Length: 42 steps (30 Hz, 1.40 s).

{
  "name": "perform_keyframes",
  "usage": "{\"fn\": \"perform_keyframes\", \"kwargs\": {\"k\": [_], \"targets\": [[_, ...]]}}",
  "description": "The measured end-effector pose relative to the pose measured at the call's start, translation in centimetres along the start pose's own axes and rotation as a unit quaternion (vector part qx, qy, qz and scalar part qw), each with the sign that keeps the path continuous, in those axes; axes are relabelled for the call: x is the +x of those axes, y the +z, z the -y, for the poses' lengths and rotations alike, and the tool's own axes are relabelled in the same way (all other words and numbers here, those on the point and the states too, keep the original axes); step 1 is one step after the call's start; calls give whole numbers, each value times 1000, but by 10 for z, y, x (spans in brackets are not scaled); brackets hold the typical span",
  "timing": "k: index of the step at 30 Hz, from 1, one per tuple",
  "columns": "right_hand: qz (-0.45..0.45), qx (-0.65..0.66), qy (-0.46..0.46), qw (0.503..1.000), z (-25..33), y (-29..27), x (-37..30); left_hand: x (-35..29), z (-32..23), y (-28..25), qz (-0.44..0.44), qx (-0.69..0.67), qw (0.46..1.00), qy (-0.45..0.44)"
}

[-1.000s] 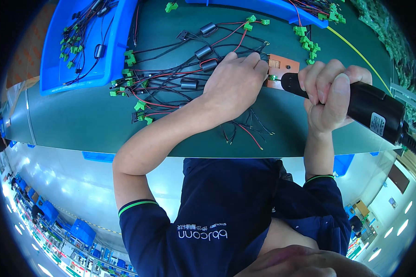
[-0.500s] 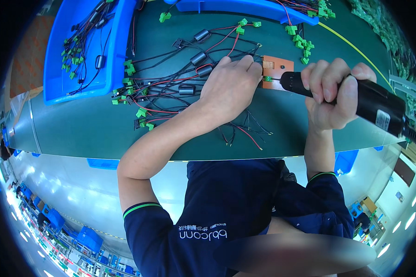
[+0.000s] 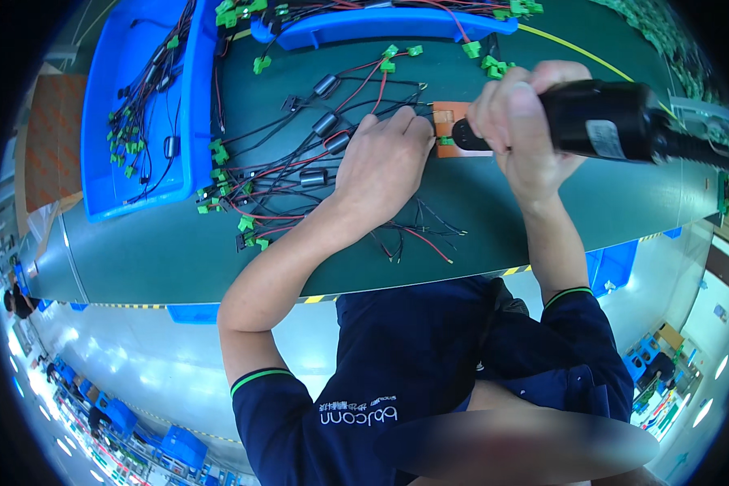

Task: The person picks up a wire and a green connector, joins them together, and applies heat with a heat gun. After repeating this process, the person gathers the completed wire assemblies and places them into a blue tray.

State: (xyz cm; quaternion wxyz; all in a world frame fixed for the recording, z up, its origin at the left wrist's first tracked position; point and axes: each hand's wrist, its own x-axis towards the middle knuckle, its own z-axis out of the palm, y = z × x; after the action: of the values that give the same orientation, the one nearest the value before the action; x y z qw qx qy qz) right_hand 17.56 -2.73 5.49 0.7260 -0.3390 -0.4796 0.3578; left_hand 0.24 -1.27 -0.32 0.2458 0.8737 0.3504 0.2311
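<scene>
My left hand (image 3: 385, 162) lies palm down with fingers curled at the left edge of an orange fixture block (image 3: 474, 150). Cables with black and red wires run in under it; its fingertips are partly hidden. A small green connector (image 3: 445, 141) sits in the block, just beside those fingertips. In my right hand (image 3: 522, 130) is a black electric screwdriver (image 3: 603, 121), gripped around its body and held nearly level. Its nose reaches over the block and points left at the connector; the bit cannot be made out.
Several cables with black ferrite cylinders (image 3: 324, 124) and green connectors spread left of the fixture. Loose wire ends (image 3: 441, 253) lie nearer me. A blue bin (image 3: 198, 121) of cables stands left, another blue tray (image 3: 381, 31) at the back. A carton (image 3: 53, 142) is far left.
The screwdriver has shifted left, its nose now over the block where the bit showed before. My left hand keeps its place at the fixture. The whole view has shifted slightly.
</scene>
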Motion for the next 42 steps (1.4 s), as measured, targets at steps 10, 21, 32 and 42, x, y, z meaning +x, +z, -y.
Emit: {"fn": "perform_keyframes", "kwargs": {"k": [10,21,32,42], "targets": [[64,-147,-20,987,10,7,-2,-1,-4,-1,4,-4,1000,19],[176,-223,77,956,44,-119,19,12,12,-41,10,-301,944,-133],[169,-706,142,672,14,-186,-14,8,12,-37,28,-181,983,-25],[-99,-128,201,966,1,-175,21,-27,-44,-60,149,-13,959,241]]}}
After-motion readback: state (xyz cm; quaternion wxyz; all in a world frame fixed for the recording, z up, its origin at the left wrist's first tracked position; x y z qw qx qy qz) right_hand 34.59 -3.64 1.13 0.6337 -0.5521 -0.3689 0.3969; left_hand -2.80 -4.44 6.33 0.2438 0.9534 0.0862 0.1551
